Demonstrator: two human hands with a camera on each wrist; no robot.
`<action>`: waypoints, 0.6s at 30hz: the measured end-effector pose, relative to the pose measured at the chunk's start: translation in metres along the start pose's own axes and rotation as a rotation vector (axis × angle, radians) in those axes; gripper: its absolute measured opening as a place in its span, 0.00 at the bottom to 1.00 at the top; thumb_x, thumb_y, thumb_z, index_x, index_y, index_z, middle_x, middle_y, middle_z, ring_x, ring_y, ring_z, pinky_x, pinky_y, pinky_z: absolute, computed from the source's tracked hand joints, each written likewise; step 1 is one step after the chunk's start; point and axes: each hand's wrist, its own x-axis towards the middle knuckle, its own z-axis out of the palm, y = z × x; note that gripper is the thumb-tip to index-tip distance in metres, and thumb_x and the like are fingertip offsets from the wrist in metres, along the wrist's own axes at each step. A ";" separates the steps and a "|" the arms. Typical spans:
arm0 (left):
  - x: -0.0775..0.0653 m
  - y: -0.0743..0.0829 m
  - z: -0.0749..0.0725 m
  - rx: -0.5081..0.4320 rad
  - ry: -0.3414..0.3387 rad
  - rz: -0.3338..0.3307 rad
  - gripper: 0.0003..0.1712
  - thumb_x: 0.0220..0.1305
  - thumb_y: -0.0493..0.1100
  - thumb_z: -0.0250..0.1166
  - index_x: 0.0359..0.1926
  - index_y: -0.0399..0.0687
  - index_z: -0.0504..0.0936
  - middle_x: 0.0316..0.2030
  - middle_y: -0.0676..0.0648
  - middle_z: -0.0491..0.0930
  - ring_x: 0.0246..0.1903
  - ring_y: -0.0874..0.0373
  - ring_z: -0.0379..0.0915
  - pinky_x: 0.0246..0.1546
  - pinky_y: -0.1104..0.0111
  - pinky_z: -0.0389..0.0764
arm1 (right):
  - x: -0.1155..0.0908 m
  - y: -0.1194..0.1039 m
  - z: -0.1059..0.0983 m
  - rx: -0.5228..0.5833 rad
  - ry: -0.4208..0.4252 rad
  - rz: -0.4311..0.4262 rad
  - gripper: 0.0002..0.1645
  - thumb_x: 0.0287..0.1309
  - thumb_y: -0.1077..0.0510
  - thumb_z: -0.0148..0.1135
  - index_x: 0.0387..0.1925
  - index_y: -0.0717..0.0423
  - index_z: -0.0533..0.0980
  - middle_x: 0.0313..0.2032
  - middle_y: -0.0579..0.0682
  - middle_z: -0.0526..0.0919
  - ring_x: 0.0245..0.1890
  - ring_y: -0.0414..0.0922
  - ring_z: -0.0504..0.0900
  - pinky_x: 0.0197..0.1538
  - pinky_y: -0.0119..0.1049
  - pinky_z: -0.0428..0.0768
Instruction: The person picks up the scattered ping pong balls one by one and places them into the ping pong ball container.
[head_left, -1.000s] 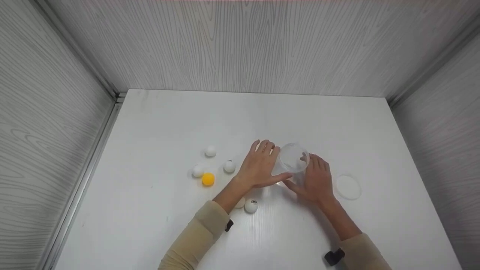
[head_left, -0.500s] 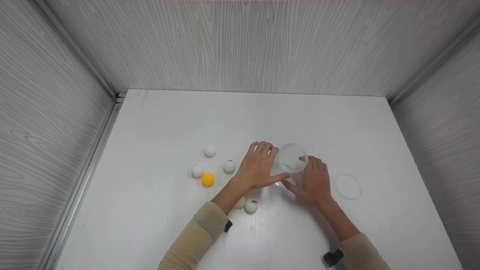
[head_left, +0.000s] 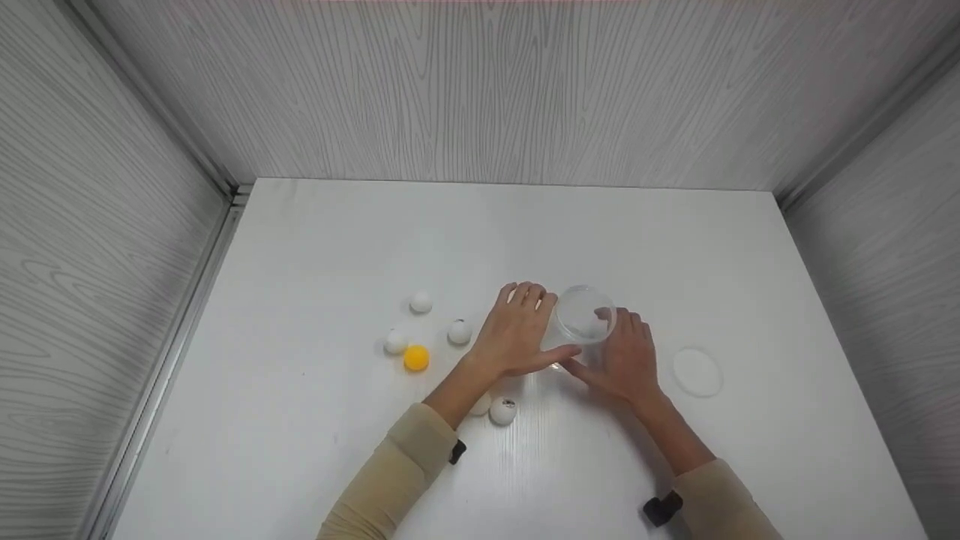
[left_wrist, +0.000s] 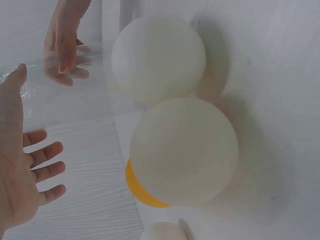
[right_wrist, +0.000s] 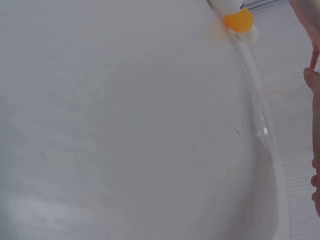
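A clear plastic container (head_left: 585, 343) stands upright on the white table, its round mouth facing up. My left hand (head_left: 517, 330) lies along its left side with fingers extended and thumb across the near side. On the right side, my right hand (head_left: 628, 360) curves round the container, its thumb in front and a fingertip bent behind. The left wrist view shows the right hand's fingers (left_wrist: 60, 77) through the clear wall. A translucent round lid (head_left: 697, 373) lies flat to the right of the right hand.
White table tennis balls (head_left: 459, 332) and an orange ball (head_left: 416, 358) lie left of the left hand. Below its wrist sit two more white balls, one with a printed mark (head_left: 503, 411). Grey wood-grain panels (head_left: 480, 97) enclose the table (head_left: 337, 240) at the back and sides.
The container and both hands shifted slightly left between the first and second frames. Since then they have stayed almost still, the right hand edging a little left. The balls and lid lie unmoved.
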 end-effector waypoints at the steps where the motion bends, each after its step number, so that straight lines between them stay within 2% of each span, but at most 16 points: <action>1: 0.000 0.000 0.000 0.002 -0.001 0.000 0.50 0.66 0.84 0.48 0.65 0.47 0.74 0.59 0.46 0.78 0.65 0.49 0.73 0.71 0.53 0.71 | 0.000 0.000 0.000 0.006 0.003 0.001 0.56 0.42 0.24 0.71 0.58 0.63 0.74 0.46 0.61 0.82 0.46 0.61 0.81 0.49 0.55 0.80; 12: -0.002 -0.001 -0.003 -0.002 -0.015 0.000 0.51 0.66 0.83 0.48 0.67 0.47 0.73 0.61 0.46 0.78 0.66 0.49 0.72 0.72 0.53 0.71 | -0.001 0.000 0.002 0.018 0.024 -0.003 0.54 0.41 0.27 0.72 0.56 0.64 0.74 0.45 0.61 0.82 0.46 0.60 0.81 0.48 0.55 0.80; 18: -0.008 -0.006 -0.005 -0.030 0.009 0.007 0.49 0.66 0.82 0.50 0.68 0.48 0.73 0.62 0.47 0.78 0.65 0.49 0.73 0.71 0.53 0.72 | -0.003 0.001 0.005 0.000 0.022 0.001 0.55 0.45 0.21 0.66 0.56 0.63 0.73 0.45 0.62 0.82 0.45 0.61 0.81 0.48 0.55 0.80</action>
